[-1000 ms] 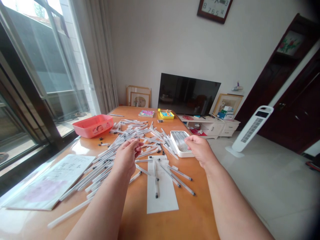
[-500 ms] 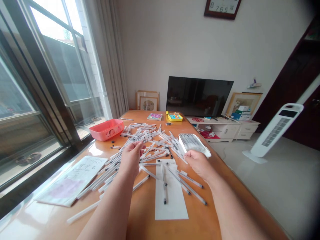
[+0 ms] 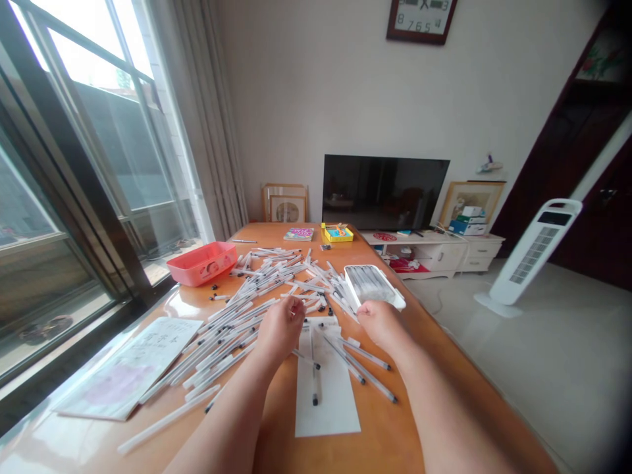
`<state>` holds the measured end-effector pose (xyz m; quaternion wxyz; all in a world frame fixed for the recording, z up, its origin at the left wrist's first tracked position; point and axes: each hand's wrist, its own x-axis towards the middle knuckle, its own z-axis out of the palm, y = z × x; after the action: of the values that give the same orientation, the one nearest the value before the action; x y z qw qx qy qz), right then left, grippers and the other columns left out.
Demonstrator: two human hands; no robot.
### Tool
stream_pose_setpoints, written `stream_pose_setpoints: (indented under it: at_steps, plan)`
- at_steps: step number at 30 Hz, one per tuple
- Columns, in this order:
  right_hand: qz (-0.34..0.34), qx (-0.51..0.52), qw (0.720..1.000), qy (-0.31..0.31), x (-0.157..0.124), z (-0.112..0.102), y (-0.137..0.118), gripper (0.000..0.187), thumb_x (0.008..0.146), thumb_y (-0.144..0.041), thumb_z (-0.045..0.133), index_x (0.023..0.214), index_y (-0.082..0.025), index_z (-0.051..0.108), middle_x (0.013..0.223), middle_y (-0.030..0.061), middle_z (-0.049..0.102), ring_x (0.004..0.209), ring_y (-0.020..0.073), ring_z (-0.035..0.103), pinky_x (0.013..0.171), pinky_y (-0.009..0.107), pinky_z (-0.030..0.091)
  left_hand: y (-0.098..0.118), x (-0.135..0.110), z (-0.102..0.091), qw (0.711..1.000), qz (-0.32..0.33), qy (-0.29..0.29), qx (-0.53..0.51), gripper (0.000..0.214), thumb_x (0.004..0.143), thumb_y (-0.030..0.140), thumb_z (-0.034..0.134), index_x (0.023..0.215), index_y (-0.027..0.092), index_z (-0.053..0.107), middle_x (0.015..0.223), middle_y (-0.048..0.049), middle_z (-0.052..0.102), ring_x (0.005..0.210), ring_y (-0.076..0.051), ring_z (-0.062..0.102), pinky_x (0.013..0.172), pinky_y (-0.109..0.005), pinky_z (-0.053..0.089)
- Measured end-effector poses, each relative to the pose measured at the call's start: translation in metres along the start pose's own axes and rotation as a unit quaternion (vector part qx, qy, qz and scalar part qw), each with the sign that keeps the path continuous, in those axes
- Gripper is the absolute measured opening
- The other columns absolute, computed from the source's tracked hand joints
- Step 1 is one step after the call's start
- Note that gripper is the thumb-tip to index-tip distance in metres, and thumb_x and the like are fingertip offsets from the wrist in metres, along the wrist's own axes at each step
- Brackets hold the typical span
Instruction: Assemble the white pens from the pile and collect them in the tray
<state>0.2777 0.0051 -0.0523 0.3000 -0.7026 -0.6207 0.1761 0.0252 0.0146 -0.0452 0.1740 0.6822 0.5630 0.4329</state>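
Drawn rightward toward the paper point(image 3: 326, 416), the left hand point(image 3: 284, 322) hovers near pens point(image 3: 224, 336) strewn across the surface point(image 3: 390, 431), the right hand point(image 3: 382, 322) beside the box point(image 3: 401, 303), each grip curled, anything pinched indiscernible, during apparent pen-part handling that seemingly demands precise fingertips.

Hands point(image 3: 282, 324): two
Pen barrels point(image 3: 168, 420): dozens, overlapping too much to count exactly
Loose black caps point(image 3: 214, 287): several, too small to count
Pink basket point(image 3: 195, 273): one
White case point(image 3: 399, 301): one
Notebook point(image 3: 133, 372): one
Paper slip point(image 3: 326, 416): one
Purple booklet point(image 3: 299, 234): one
Yellow box point(image 3: 340, 237): one
Framed pictures point(image 3: 288, 210): three
Television point(image 3: 385, 191): one
Clock point(image 3: 419, 26): one
Tower fan point(image 3: 537, 257): one
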Motion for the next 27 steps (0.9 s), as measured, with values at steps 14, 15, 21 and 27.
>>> stream_pose_setpoints:
  at_steps: [14, 15, 21, 27]
  plan:
    - [0.043, -0.221, 0.973, -0.049, -0.008, 0.017, -0.023, 0.018, 0.087, -0.032, 0.059, 0.092, -0.023, 0.074, 0.091, 0.0131, 0.075, 0.087, 0.0285, 0.070, 0.067, 0.032, 0.042, -0.004, 0.001, 0.003, 0.993, -0.006, -0.044, 0.108, 0.016, 0.087, 0.035, 0.056, 0.082, 0.024, 0.066, 0.083, -0.0042, 0.070, 0.077, -0.019, 0.061, 0.068, -0.027, 0.035]
    - [0.047, -0.224, 0.972, -0.048, -0.008, 0.018, -0.025, 0.019, 0.087, -0.031, 0.058, 0.093, -0.023, 0.074, 0.092, 0.0129, 0.075, 0.088, 0.0285, 0.070, 0.068, 0.032, 0.042, -0.004, 0.001, 0.003, 0.993, -0.006, -0.047, 0.111, 0.017, 0.088, 0.035, 0.055, 0.082, 0.024, 0.066, 0.083, -0.0042, 0.070, 0.078, -0.019, 0.061, 0.068, -0.027, 0.035]
    - [0.056, -0.203, 0.976, -0.048, -0.009, 0.019, -0.026, 0.016, 0.085, -0.030, 0.060, 0.089, -0.021, 0.073, 0.089, 0.0109, 0.075, 0.085, 0.0263, 0.069, 0.063, 0.029, 0.037, -0.001, 0.001, 0.001, 0.994, -0.026, -0.054, 0.090, 0.019, 0.088, 0.037, 0.055, 0.084, 0.024, 0.068, 0.082, -0.0046, 0.071, 0.078, -0.020, 0.062, 0.068, -0.027, 0.038]
    - [-0.003, -0.080, 0.996, -0.041, -0.012, 0.023, -0.020, 0.014, 0.081, -0.032, 0.063, 0.076, -0.021, 0.069, 0.072, 0.0030, 0.070, 0.067, 0.0177, 0.061, 0.056, 0.026, 0.031, 0.005, 0.000, 0.001, 0.997, -0.064, -0.039, -0.024, 0.018, 0.081, 0.038, 0.064, 0.080, 0.021, 0.070, 0.075, -0.0048, 0.070, 0.076, -0.020, 0.062, 0.069, -0.027, 0.040]
